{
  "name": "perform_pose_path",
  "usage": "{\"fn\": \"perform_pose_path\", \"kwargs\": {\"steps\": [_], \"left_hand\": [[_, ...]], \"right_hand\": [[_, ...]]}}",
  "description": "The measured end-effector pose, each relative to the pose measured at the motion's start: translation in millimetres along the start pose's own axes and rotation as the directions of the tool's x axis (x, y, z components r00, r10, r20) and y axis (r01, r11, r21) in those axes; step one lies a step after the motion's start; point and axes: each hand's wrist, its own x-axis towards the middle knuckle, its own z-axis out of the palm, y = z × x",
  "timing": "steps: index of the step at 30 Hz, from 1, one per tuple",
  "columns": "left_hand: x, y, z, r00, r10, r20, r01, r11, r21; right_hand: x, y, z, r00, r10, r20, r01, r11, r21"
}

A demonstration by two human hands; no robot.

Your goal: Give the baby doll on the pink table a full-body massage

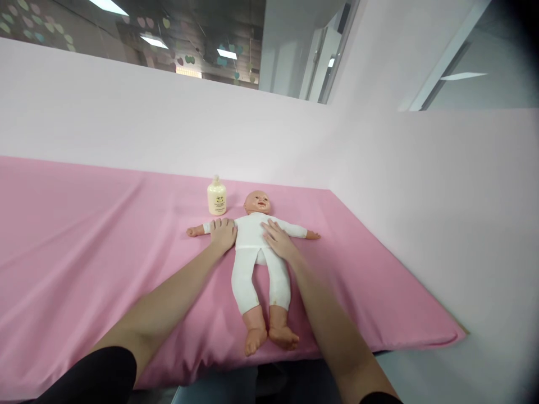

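A baby doll (248, 238) with a white cloth body lies on its back, its arms spread wide and its bare feet toward me. My left hand (223, 234) rests flat over the doll's arm on the left side, close to the shoulder, fingers pointing away from me. On the other side of the chest, my right hand (278, 238) lies with its fingers stretched out on the white cloth. Neither hand grips anything. Just beyond my left hand stands a cream-coloured bottle (217, 199) with a printed label and a cap or pump top.
A pink sheet (105, 235) covers the table, wrinkled on the left and hanging at the front edge. White walls (168, 123) border it at the back and right. A window (202, 45) with heart-shaped decorations is above the back wall.
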Motion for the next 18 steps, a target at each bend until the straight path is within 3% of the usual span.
{"fn": "perform_pose_path", "kwargs": {"steps": [4,7,10,13,15,18], "left_hand": [[4.0,11.2,-4.6,0.989,0.01,0.146,0.016,0.984,-0.179],[0.1,30.8,-13.8,0.956,0.163,0.243,-0.079,0.943,-0.323],[-13.5,52.9,-26.9,0.887,0.386,0.253,-0.27,0.879,-0.393],[-31.5,69.7,-39.6,0.768,0.598,0.229,-0.474,0.772,-0.423],[-42.5,77.3,-46.0,0.701,0.68,0.213,-0.564,0.713,-0.417],[-56.3,85.7,-53.8,0.647,0.726,0.234,-0.635,0.683,-0.362]], "right_hand": [[5.4,19.1,4.7,0.988,0.134,-0.08,-0.131,0.991,0.036],[10.8,27.1,11.6,0.984,0.134,-0.116,-0.131,0.991,0.035],[14.6,31.8,16.4,0.982,0.128,-0.138,-0.123,0.991,0.042],[15.1,35.4,17.2,0.975,0.167,-0.143,-0.158,0.985,0.072],[14.6,38.0,16.1,0.971,0.181,-0.154,-0.171,0.982,0.077],[14.6,41.4,13.6,0.968,0.185,-0.168,-0.174,0.982,0.078]]}}
